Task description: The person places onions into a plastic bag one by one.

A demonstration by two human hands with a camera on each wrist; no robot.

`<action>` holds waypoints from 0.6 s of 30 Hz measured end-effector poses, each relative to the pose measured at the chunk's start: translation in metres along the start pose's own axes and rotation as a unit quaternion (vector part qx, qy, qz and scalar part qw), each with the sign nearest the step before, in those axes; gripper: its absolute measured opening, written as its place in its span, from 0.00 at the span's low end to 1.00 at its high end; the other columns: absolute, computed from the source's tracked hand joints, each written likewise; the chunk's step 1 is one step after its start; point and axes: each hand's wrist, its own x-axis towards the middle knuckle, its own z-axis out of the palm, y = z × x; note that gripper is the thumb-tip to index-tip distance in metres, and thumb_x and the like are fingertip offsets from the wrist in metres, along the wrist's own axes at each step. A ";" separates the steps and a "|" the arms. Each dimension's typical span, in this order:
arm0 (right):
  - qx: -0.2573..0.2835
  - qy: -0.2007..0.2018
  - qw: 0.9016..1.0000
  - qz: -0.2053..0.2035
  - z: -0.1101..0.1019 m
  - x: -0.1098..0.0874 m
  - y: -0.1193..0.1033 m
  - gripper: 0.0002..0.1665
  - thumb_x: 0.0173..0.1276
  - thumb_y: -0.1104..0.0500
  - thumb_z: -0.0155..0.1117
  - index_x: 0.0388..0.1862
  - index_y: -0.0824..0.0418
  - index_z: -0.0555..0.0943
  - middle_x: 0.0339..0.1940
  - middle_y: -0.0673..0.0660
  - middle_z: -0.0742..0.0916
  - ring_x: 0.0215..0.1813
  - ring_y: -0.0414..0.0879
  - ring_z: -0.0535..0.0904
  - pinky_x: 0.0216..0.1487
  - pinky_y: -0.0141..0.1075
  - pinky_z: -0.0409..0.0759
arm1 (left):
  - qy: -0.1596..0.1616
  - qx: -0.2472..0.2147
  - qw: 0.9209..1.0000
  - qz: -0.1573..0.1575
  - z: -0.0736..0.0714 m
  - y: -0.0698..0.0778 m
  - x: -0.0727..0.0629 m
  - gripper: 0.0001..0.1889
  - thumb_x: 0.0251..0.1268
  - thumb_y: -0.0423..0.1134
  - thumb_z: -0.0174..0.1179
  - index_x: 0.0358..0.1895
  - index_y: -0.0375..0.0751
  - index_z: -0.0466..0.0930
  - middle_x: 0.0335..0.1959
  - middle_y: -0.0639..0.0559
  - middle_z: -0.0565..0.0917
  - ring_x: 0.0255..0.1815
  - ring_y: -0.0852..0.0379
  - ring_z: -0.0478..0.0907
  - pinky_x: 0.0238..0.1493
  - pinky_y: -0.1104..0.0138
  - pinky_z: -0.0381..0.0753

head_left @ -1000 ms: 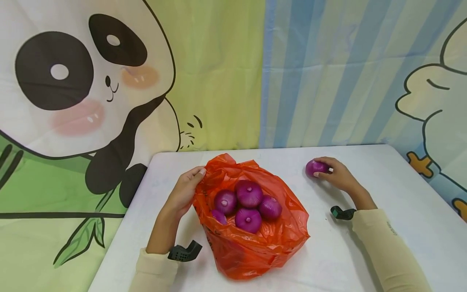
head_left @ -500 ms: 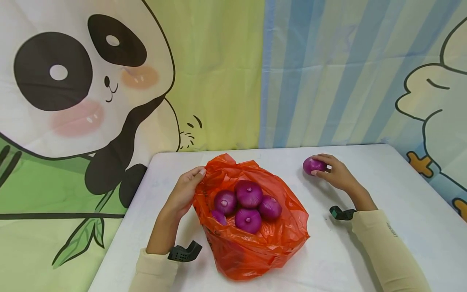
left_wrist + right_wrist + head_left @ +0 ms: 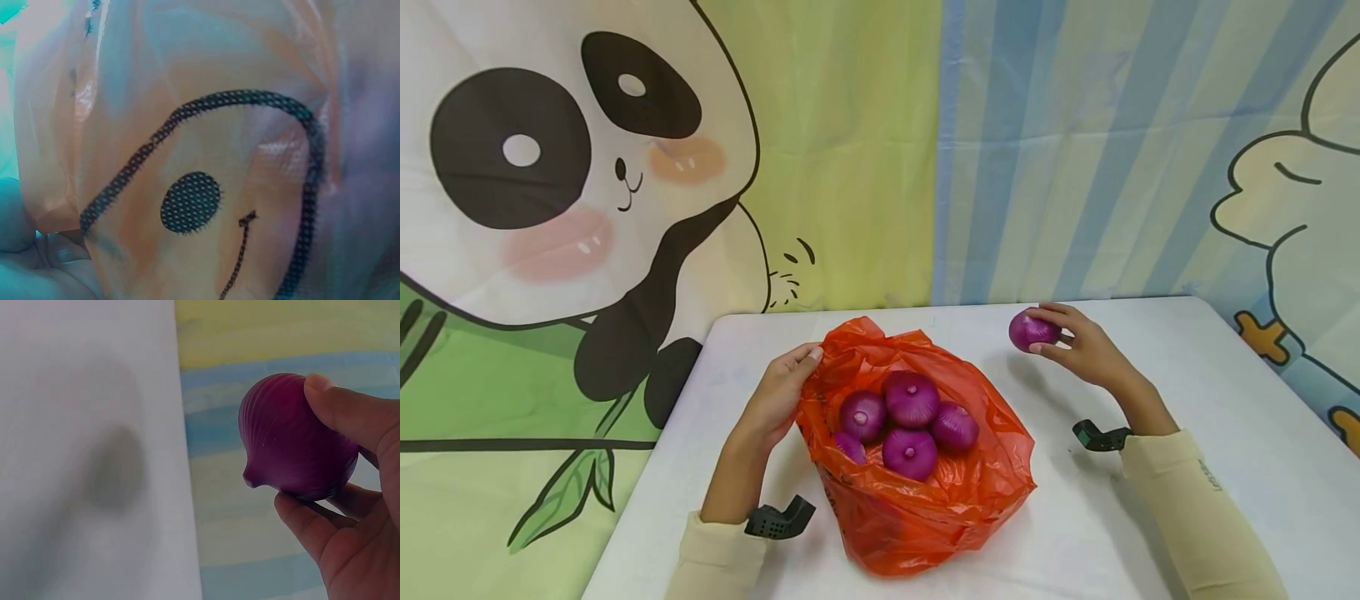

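An orange-red plastic bag (image 3: 925,517) stands with its mouth wide on the table, and several purple onions (image 3: 912,400) lie inside it. My left hand (image 3: 778,396) pinches the bag's left rim between thumb and fingers. Close up in the left wrist view, the bag's thin wall (image 3: 187,150) shows a black printed smiling face. To the right of the bag, my right hand (image 3: 1086,350) grips a single onion (image 3: 1033,331) between thumb and fingertips, lifted off the table. In the right wrist view that onion (image 3: 294,437) has its pointed tip facing lower left.
The white table (image 3: 1225,375) carries the bag, and its back edge runs close behind the held onion. Beyond it hangs a printed curtain (image 3: 850,167) with a panda at the left. A dark wrist camera (image 3: 781,517) sits on the left wrist, another camera (image 3: 1101,436) on the right.
My right hand has raised the onion off the table and moved it slightly left. The left hand and the bag have stayed in place.
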 end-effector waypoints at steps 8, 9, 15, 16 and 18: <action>-0.004 -0.006 0.998 -0.055 -0.004 0.003 -0.028 0.35 0.59 0.68 0.72 0.66 0.65 0.73 0.66 0.70 0.68 0.62 0.70 0.68 0.51 0.58 0.75 | 0.000 -0.003 1.000 0.002 0.000 -0.001 0.001 0.23 0.76 0.48 0.50 0.62 0.32 0.71 0.56 0.40 0.77 0.56 0.47 0.76 0.57 0.61 0.77; 0.001 -0.008 0.998 -0.057 -0.004 0.003 -0.031 0.35 0.59 0.68 0.72 0.66 0.64 0.73 0.66 0.70 0.68 0.62 0.69 0.68 0.51 0.58 0.75 | -0.001 -0.003 1.000 0.003 0.000 -0.001 0.001 0.23 0.76 0.47 0.50 0.62 0.32 0.71 0.56 0.40 0.77 0.56 0.47 0.76 0.56 0.61 0.77; 0.014 -0.017 0.998 -0.061 -0.008 0.002 -0.053 0.36 0.59 0.67 0.72 0.67 0.62 0.72 0.69 0.69 0.67 0.63 0.69 0.67 0.51 0.60 0.76 | -0.002 -0.001 1.000 0.004 0.001 -0.001 0.001 0.23 0.76 0.47 0.49 0.62 0.32 0.71 0.56 0.39 0.78 0.56 0.47 0.76 0.56 0.61 0.77; 0.015 -0.017 0.998 -0.064 -0.008 0.002 -0.057 0.36 0.59 0.67 0.72 0.68 0.62 0.72 0.69 0.69 0.66 0.64 0.69 0.67 0.51 0.60 0.76 | -0.002 -0.002 1.000 0.004 0.001 -0.001 0.001 0.23 0.77 0.47 0.49 0.62 0.32 0.71 0.56 0.39 0.78 0.56 0.47 0.76 0.56 0.61 0.77; 0.019 -0.019 0.997 -0.072 -0.010 0.002 -0.063 0.36 0.60 0.67 0.71 0.68 0.61 0.72 0.70 0.68 0.66 0.64 0.68 0.67 0.52 0.59 0.75 | -0.002 -0.003 1.000 0.004 0.001 -0.001 0.001 0.23 0.77 0.47 0.49 0.62 0.32 0.71 0.55 0.40 0.78 0.56 0.48 0.76 0.56 0.61 0.77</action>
